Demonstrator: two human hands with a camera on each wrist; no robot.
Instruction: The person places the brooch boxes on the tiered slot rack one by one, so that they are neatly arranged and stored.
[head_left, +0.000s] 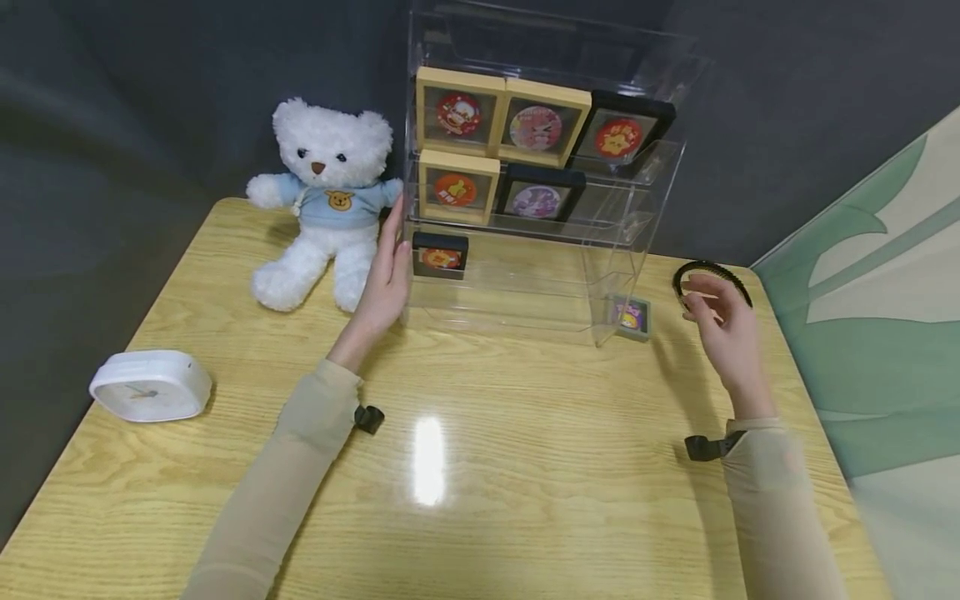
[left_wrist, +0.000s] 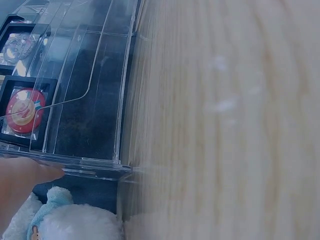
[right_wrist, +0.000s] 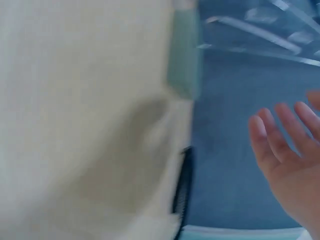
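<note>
A clear acrylic display case (head_left: 525, 275) stands at the back of the wooden table (head_left: 480, 450), with several framed round badges on its shelves. My left hand (head_left: 386, 275) lies flat with straight fingers against the case's left side, next to a small black frame (head_left: 440, 254) on the lowest shelf. In the left wrist view the fingers (left_wrist: 22, 180) touch the clear wall (left_wrist: 95, 167). My right hand (head_left: 720, 325) hovers open to the right of the case, holding nothing, near a black headband (head_left: 708, 275) and a small frame (head_left: 632, 317) on the table.
A white teddy bear (head_left: 326, 200) in a blue shirt sits left of the case. A white clock (head_left: 150, 385) lies near the table's left edge. A green and white panel (head_left: 877, 292) lies along the right. A dark wall stands behind.
</note>
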